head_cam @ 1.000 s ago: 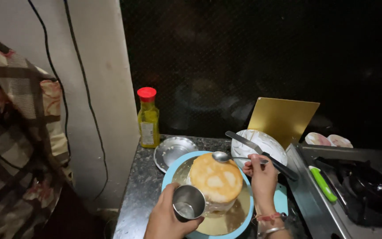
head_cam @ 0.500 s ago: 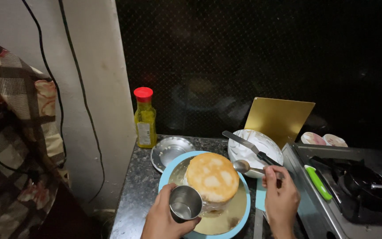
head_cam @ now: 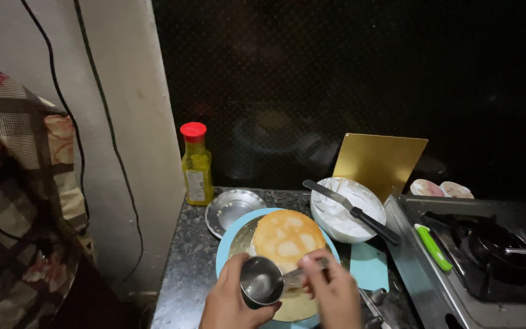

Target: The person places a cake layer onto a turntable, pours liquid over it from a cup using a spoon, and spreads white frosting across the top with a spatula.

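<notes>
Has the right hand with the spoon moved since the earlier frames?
Yes. The right hand has come left, away from the white bowl, and now holds the spoon in the steel cup.

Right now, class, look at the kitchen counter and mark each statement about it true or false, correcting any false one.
1. The left hand holds a small steel cup. True.
2. The yellow oil bottle has a green cap. False: the cap is red.
3. A dark-handled spatula rests across the white bowl of cream. True.
4. The round golden-brown cake sits on a black plate. False: it sits on a light blue plate.
5. The right hand holds a spoon dipped in the cup. True.
</notes>
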